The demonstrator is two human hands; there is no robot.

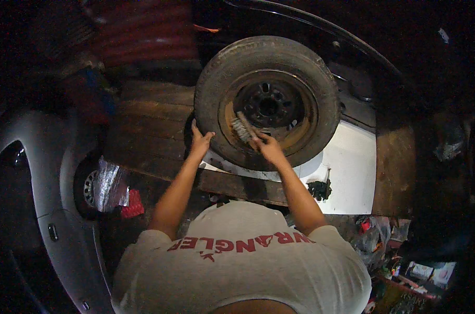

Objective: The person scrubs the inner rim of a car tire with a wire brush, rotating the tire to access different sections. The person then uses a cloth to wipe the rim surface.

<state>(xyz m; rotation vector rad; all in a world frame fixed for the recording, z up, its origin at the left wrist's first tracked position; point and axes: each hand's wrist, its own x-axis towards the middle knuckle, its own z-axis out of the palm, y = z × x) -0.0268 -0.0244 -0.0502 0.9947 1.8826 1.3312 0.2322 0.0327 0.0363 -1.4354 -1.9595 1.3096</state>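
Note:
In front of me a car wheel, a worn rubber tyre [266, 53] on a dark steel rim [268, 98], lies on the wooden bench. Brownish discolouration covers the rim's inner barrel. My right hand [269, 148] grips a wooden-handled scrub brush [245, 127], its pale bristles against the lower left of the rim. At the tyre's lower left side my left hand [201, 142] rests, thumb on the sidewall and fingers reaching around the tread. Whether the bristles press on the metal cannot be made out.
A white board [351, 172] lies under the wheel's right side, with a small black part [319, 189] on it. Wooden planks [151, 121] extend left. A grey car [65, 165] stands at far left, near a red package [132, 204]. Cluttered items [421, 271] sit lower right.

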